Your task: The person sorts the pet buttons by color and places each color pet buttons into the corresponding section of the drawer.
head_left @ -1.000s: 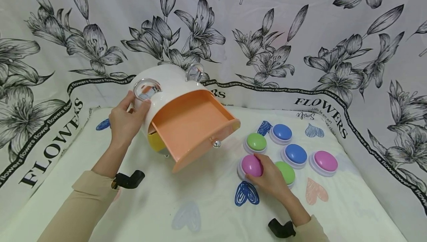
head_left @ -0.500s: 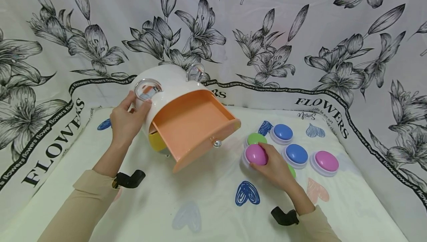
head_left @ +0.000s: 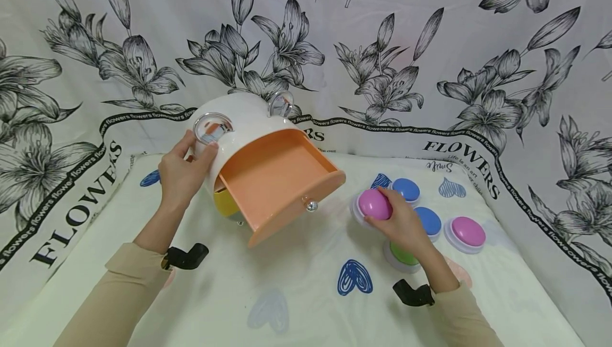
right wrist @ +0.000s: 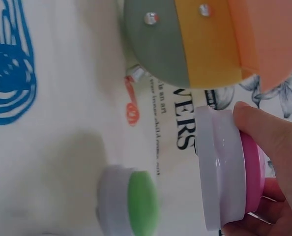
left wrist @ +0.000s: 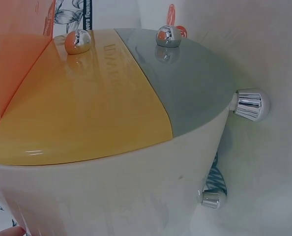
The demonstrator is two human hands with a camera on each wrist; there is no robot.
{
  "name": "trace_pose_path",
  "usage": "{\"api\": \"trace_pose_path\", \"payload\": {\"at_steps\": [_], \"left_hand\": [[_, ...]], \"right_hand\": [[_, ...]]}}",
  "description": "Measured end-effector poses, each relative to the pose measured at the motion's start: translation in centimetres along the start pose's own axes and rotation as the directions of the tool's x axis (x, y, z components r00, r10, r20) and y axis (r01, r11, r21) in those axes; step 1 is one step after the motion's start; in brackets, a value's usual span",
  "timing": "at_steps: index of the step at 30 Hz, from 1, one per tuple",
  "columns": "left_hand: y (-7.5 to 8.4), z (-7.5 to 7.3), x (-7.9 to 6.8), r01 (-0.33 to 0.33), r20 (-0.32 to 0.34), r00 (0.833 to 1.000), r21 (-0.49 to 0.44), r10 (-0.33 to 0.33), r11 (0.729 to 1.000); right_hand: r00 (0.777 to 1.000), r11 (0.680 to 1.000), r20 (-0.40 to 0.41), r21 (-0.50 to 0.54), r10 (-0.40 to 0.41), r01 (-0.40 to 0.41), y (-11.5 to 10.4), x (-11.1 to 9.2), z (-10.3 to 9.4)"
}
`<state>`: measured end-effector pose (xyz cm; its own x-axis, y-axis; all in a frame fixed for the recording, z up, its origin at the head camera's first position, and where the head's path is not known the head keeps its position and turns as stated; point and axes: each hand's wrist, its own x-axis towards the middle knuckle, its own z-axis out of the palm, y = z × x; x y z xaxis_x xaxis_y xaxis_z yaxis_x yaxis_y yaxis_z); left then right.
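Pink-topped button sits gripped in the right hand, above the cloth; lifting seems the current step, and the next move likely calls for a steady hold. Beyond, the left hand grips the white cabinet, its orange drawer pulled out.

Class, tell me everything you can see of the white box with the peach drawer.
The white box is rounded and glossy, like plastic. Its peach drawer is pulled out; the yellow front and gray-green front sit closed. Each has a silvery knob. Two shiny round fittings top the body, and silvery foot-like studs stick out below. It looks tilted in the head view, left of the domed buttons. The left grip holds its side; whether it rests on the cloth is unclear.
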<state>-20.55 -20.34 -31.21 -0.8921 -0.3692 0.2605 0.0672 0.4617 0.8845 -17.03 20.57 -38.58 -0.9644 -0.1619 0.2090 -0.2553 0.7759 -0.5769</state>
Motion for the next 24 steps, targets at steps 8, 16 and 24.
{"api": "trace_pose_path", "payload": {"at_steps": [8, 16, 24], "left_hand": [[0.0, 0.0, 0.0, -0.005, 0.003, 1.0, 0.005, 0.005, 1.0], [-0.1, 0.0, 0.1, 0.005, 0.009, 1.0, 0.012, -0.005, 1.0], [-0.1, 0.0, 0.0, 0.0, 0.008, 1.0, 0.006, 0.0, 1.0]], "right_hand": [[0.999, 0.999, -0.025, -0.003, -0.043, 0.043, -1.1, 1.3, -1.8], [0.997, 0.997, -0.038, -0.04, -0.067, 0.066, -2.4, 2.7, -3.3], [0.993, 0.991, -0.052, -0.084, -0.107, 0.102, -4.0, 4.2, -4.7]]}}
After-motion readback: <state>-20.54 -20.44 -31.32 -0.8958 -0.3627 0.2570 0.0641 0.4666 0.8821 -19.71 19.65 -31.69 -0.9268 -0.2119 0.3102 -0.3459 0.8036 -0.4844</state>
